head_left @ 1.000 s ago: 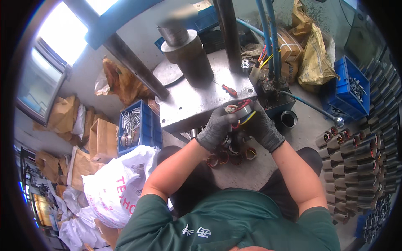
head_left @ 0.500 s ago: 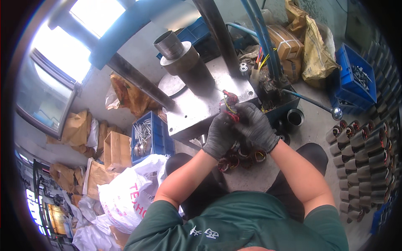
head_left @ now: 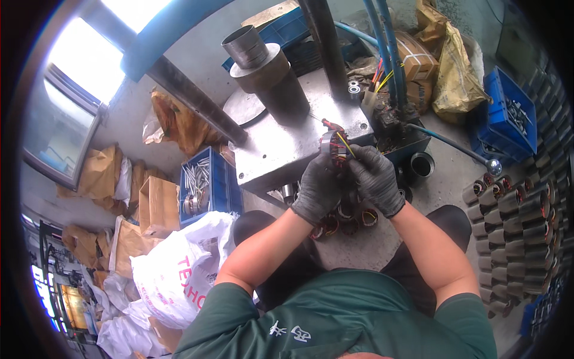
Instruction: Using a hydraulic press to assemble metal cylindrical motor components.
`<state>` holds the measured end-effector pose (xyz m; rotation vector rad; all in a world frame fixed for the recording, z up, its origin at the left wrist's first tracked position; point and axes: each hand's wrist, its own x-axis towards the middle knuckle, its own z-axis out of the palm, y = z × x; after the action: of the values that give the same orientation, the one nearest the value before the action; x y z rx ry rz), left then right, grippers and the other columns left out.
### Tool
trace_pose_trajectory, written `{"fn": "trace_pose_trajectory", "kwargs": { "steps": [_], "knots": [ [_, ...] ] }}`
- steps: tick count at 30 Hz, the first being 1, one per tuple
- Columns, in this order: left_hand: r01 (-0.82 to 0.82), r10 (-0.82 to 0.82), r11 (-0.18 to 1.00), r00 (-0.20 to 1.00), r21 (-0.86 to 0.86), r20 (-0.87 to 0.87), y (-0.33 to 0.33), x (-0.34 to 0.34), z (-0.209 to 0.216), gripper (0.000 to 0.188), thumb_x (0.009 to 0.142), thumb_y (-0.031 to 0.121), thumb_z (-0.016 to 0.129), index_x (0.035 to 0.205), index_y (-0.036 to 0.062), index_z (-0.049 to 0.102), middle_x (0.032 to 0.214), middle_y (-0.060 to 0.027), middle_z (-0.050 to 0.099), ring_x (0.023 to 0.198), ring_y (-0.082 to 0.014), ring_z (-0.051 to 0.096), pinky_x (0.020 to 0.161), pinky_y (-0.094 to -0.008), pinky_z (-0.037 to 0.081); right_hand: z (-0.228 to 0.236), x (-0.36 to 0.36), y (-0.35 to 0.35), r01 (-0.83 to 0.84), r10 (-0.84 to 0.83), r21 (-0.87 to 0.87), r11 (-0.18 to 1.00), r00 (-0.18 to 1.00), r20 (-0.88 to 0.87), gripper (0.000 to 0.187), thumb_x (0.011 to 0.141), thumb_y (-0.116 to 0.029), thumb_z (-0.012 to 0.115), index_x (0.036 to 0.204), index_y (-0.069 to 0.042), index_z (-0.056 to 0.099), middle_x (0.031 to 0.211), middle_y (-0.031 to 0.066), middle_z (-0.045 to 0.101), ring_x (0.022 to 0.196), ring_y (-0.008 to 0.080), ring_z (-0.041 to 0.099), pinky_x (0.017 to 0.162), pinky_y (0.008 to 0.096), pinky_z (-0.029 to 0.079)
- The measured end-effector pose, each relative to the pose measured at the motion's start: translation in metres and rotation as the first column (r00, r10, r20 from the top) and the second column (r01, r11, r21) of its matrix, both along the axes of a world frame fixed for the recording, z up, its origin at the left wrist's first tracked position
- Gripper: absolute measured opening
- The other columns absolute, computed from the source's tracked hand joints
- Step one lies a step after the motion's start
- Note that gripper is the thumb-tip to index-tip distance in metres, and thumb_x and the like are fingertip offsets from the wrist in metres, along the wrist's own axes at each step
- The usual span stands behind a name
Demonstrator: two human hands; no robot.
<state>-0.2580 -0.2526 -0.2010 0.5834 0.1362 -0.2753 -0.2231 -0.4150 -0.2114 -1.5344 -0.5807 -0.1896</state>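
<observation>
My left hand (head_left: 318, 189), in a grey work glove, is closed round a motor stator (head_left: 330, 144), a ring of grey metal with red windings inside. A yellow-green wire (head_left: 345, 143) stands out from the stator, and the fingertips of my gloved right hand (head_left: 378, 179) pinch its end. Both hands are just over the front edge of a steel press table (head_left: 269, 160). Behind the stator, a thin tool with a red handle (head_left: 332, 125) lies on that table. A thick steel cylinder (head_left: 281, 96) with a narrower tube on top stands further back.
More stators (head_left: 369, 216) lie on the floor between my knees. Stacked metal cores (head_left: 508, 233) fill the right side. A lever with a ball end (head_left: 494, 167) juts out at right. A blue crate (head_left: 226, 185) of metal rods and a white sack (head_left: 179, 263) are at left.
The stator has come into clearer view, its ring upright in my left hand. My right hand has drawn slightly away to the right, and the yellow-green wire now runs straight to its fingers.
</observation>
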Motion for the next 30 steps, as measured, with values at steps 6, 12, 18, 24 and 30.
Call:
{"fn": "trace_pose_trajectory", "kwargs": {
  "steps": [6,12,18,24,30],
  "knots": [
    [-0.023,0.022,0.999,1.0,-0.044,-0.019,0.002,-0.004,-0.005,0.048,0.089,0.047,0.067,0.121,0.012,0.067,0.108,-0.0054,0.068,0.1,-0.0241,0.064,0.092,-0.0423,0.05,-0.001,-0.002,0.002,-0.094,0.37,0.527,0.845,0.814,-0.447,0.029,0.098,0.002,0.062,0.127,0.003,0.066,0.118,0.0097,0.071,0.097,0.0127,0.068,0.085,0.0274,0.058],
    [-0.027,0.027,0.999,1.0,-0.035,0.008,0.001,-0.006,-0.004,0.058,0.086,0.051,0.069,0.129,0.0122,0.065,0.115,-0.0072,0.068,0.104,-0.0249,0.063,0.095,-0.041,0.049,0.0,-0.003,0.006,-0.027,0.043,0.069,0.997,0.966,-0.255,0.033,0.095,0.005,0.058,0.128,0.004,0.065,0.111,0.0132,0.072,0.097,0.0147,0.07,0.083,0.0295,0.06],
    [-0.025,0.024,1.0,1.0,0.009,0.004,-0.007,-0.006,-0.005,0.059,0.086,0.05,0.069,0.132,0.0139,0.064,0.125,-0.0081,0.066,0.114,-0.0264,0.062,0.105,-0.0425,0.046,0.006,0.001,-0.006,-0.1,0.311,0.353,0.93,0.725,-0.614,0.032,0.095,0.004,0.055,0.125,0.003,0.066,0.102,0.0132,0.073,0.082,0.016,0.071,0.071,0.0306,0.061],
    [-0.082,0.082,0.991,0.997,-0.102,-0.006,-0.005,-0.001,-0.005,0.041,0.104,0.034,0.051,0.135,0.0088,0.057,0.122,-0.0078,0.066,0.112,-0.0231,0.064,0.097,-0.0406,0.054,0.005,0.006,-0.008,-0.063,0.488,0.58,0.812,0.619,-0.616,0.028,0.097,-0.004,0.058,0.124,0.001,0.067,0.087,0.0068,0.071,0.067,0.0112,0.064,0.061,0.0263,0.056],
    [-0.012,0.024,0.995,0.994,-0.104,0.11,-0.002,0.002,-0.013,0.037,0.106,0.03,0.047,0.136,0.0093,0.057,0.122,-0.0065,0.066,0.115,-0.0224,0.063,0.099,-0.0392,0.053,0.007,0.002,-0.009,-0.142,0.62,0.706,0.694,0.616,-0.486,0.029,0.102,-0.014,0.062,0.129,-0.004,0.065,0.085,0.0025,0.069,0.065,0.009,0.061,0.061,0.0237,0.053]
  ]
}}
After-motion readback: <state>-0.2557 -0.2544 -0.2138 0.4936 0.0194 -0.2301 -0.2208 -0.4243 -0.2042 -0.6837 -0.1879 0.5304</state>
